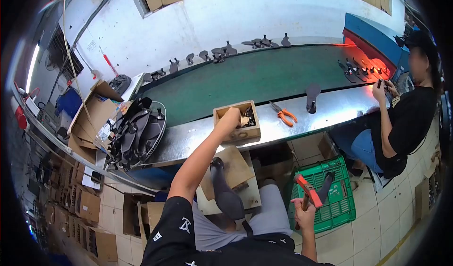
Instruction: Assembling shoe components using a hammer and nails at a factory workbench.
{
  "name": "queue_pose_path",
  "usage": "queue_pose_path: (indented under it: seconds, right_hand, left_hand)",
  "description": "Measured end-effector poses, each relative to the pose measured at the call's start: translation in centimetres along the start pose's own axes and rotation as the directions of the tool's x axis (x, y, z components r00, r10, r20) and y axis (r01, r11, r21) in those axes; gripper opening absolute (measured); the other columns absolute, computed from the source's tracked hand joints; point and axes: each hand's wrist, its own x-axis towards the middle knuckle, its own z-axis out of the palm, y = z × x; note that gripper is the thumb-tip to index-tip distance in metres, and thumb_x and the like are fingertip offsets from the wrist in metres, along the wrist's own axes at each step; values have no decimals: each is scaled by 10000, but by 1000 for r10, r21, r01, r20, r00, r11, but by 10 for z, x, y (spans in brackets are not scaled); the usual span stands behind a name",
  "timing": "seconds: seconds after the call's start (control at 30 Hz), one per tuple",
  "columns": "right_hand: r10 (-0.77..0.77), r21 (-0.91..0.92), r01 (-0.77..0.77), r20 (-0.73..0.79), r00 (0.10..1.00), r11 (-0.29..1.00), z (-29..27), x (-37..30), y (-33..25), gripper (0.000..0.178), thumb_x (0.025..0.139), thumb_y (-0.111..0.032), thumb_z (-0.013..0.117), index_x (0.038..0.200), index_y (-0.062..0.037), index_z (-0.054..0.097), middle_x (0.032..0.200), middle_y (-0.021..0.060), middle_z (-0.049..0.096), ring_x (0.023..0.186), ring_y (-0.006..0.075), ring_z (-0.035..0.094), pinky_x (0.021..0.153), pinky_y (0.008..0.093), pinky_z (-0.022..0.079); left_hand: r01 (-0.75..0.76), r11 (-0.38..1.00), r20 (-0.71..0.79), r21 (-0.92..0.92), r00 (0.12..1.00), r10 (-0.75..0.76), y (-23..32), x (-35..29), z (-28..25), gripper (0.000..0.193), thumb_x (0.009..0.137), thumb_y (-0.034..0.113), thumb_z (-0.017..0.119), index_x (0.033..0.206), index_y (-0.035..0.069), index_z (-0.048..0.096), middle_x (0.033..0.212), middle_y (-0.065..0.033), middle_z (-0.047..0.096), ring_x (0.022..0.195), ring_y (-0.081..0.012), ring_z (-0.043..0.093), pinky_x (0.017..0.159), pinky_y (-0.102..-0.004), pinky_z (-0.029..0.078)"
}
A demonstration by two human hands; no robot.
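My left hand (232,118) reaches into a wooden box (243,135) at the edge of the metal bench. Small dark parts (250,118) lie in the box beside it; the fingertips are hidden there. My right hand (304,213) is closed around the handle of a hammer (309,190) with a red head, held upright at my right side. Between my arms, a dark grey shoe sole (227,195) rests against a board-topped block (236,164), close to my lap. On the bench right of the box lie pliers (283,114) with orange handles.
Dark soles fill a round wire basket (158,141) at the left. Another sole (312,98) lies by the green conveyor belt (236,82). A green crate (347,197) stands on the floor at my right, with a dark sole (325,186). A co-worker (406,110) sits beyond it.
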Motion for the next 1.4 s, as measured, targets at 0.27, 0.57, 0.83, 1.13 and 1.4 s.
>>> queue_pose_path:
  seconds: [0.27,0.57,0.83,1.13,1.4]
  right_hand:
    - [-21,96,13,86,996,995,18,26,-64,306,971,-295,632,1026,1,688,532,-30,510,387,28,389,373,213,264]
    - [-313,536,60,395,864,842,82,41,-181,311,922,-175,696,1157,20,637,984,123,721,468,20,467,409,181,362]
    - [-235,470,-45,519,822,881,106,7,-201,248,862,-113,759,1057,9,667,945,133,715,533,33,539,436,175,402]
    - [-314,568,-9,468,826,823,124,-7,-197,170,871,-25,712,1011,2,620,1119,268,676,558,19,543,479,169,440]
    - [-364,426,147,489,793,893,127,-5,-187,309,829,-36,770,1100,8,630,1092,185,701,532,-11,460,462,165,361]
  left_hand:
    - [-55,926,-522,-375,837,-162,55,-78,-39,205,815,43,745,927,-56,605,741,-124,688,648,-151,653,606,-283,515]
    - [-392,530,-607,-752,725,-326,205,-261,-59,312,892,6,697,860,62,391,815,-67,601,715,-106,590,649,-224,485]
    - [-555,801,-752,-225,622,220,194,-328,-39,427,790,-148,717,897,62,361,984,-198,647,852,-265,667,754,-316,538]
    - [-464,730,-731,-503,678,-74,182,-342,-35,330,775,-140,720,1039,-18,564,939,-158,672,863,-244,679,761,-315,551]
    - [-397,846,-729,-357,685,14,169,-344,-37,342,762,-122,741,1032,-24,557,932,-153,652,832,-242,671,736,-306,543]
